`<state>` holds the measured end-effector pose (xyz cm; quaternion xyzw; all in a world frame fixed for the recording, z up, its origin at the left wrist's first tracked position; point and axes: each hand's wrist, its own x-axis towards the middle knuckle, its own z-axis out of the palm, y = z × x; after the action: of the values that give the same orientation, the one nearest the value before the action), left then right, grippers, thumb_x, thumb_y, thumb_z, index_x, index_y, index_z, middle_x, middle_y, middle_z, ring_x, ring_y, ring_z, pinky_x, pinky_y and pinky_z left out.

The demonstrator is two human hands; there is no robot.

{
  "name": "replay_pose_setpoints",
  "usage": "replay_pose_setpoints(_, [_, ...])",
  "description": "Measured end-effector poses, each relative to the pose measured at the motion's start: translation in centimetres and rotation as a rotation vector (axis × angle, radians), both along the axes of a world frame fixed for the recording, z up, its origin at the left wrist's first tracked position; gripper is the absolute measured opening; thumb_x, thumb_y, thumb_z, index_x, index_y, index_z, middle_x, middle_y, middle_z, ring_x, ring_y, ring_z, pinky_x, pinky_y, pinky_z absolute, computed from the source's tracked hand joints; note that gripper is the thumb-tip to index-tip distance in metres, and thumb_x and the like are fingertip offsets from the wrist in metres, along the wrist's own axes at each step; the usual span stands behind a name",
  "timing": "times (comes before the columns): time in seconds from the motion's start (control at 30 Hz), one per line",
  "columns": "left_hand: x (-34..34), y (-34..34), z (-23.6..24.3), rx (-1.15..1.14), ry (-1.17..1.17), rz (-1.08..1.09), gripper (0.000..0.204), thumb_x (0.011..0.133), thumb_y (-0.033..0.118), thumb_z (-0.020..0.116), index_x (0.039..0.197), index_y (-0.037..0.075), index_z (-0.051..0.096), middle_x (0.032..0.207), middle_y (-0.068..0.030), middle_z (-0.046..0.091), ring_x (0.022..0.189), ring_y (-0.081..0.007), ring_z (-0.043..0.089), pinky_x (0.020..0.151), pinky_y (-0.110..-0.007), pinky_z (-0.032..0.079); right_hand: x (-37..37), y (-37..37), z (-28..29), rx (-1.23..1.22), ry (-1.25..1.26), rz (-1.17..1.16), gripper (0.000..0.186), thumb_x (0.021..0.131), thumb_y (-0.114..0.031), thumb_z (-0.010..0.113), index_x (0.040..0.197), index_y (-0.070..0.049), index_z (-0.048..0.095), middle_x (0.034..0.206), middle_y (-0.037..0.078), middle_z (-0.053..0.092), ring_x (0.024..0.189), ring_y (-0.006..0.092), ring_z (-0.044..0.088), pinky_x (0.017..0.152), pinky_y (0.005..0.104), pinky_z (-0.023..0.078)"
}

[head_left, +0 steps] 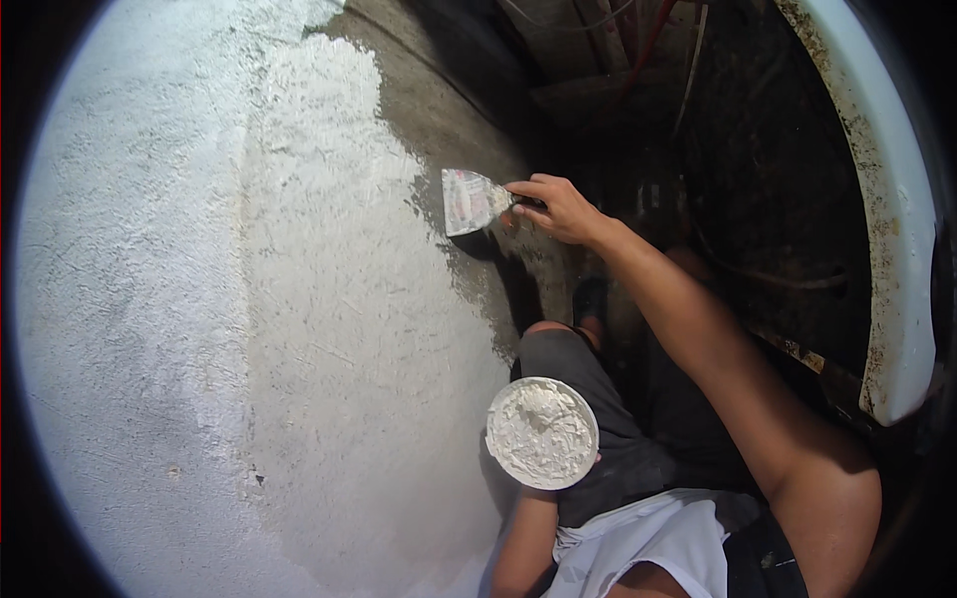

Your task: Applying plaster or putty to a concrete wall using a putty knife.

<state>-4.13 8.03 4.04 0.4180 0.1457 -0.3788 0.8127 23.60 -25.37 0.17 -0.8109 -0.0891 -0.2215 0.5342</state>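
My right hand (pixel 558 207) is closed round the handle of a wide putty knife (pixel 473 202). Its flat blade, smeared with white, is at the plaster's ragged edge, its shadow falling just below; I cannot tell whether it touches. White plaster (pixel 339 269) coats much of the wall, and bare grey wall (pixel 424 90) shows beyond that edge. Lower down, a round white tub (pixel 492 450) of thick, lumpy white paste (pixel 543 431) rests in my left hand (pixel 539 494). The tub hides most of that hand's fingers.
On the right curves a white rim (pixel 892 229) with rusty, speckled edges, perhaps of a basin. Dark floor lies beneath it, with a hose-like length (pixel 788 281) across it. Thin pipes or cables and a red strip (pixel 650 45) stand at the far end. My bent knee (pixel 548 329) is close to the wall.
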Motion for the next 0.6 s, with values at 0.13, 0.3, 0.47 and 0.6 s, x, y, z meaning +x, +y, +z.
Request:
replay_pose_setpoints(0.13, [0.4, -2.1, 1.2, -0.007, 0.120, 0.101, 0.110, 0.067, 0.083, 0.072, 0.156, 0.024, 0.046, 0.165, -0.0048, 0.039, 0.155, -0.0377, 0.026, 0.126, -0.065, 0.015, -1.0, -0.2, 1.1, 0.028, -0.001, -0.042, 0.036, 0.095, -0.017, 0.072, 0.129, -0.004, 0.067, 0.094, 0.014, 0.067, 0.088, 0.0312, 0.067, 0.079, 0.0409, 0.053])
replay_pose_setpoints(0.3, [2.6, 6.5, -7.1, -0.464, -0.584, -0.344, 0.109, 0.068, 0.083, 0.071, 0.157, 0.025, 0.046, 0.165, -0.0048, 0.039, 0.155, -0.0378, 0.027, 0.126, -0.065, 0.018, 0.8, 6.3, 8.6, 0.175, -0.080, 0.093, 0.038, 0.098, -0.022, 0.069, 0.131, -0.004, 0.065, 0.100, 0.019, 0.067, 0.093, 0.0386, 0.065, 0.083, 0.0455, 0.052])
replay_pose_setpoints(0.47, [0.7, -1.1, -0.8, -0.565, 0.289, 0.123, 0.099, 0.080, 0.083, 0.056, 0.158, 0.024, 0.043, 0.165, -0.0058, 0.040, 0.153, -0.0386, 0.031, 0.121, -0.069, 0.023, -0.4, 3.0, -0.3, 0.134, -0.063, 0.025, 0.037, 0.101, -0.023, 0.066, 0.134, -0.006, 0.063, 0.103, 0.021, 0.067, 0.097, 0.0407, 0.065, 0.085, 0.0464, 0.052])
replay_pose_setpoints(0.6, [1.0, -0.2, -1.0, -0.755, 0.396, 0.207, 0.088, 0.093, 0.081, 0.038, 0.160, 0.023, 0.039, 0.165, -0.0075, 0.038, 0.151, -0.0398, 0.034, 0.116, -0.077, 0.027, -2.9, 2.0, -0.1, 0.020, 0.152, -0.044, 0.037, 0.102, -0.026, 0.063, 0.133, -0.006, 0.064, 0.100, 0.021, 0.068, 0.097, 0.0414, 0.065, 0.090, 0.0459, 0.053])
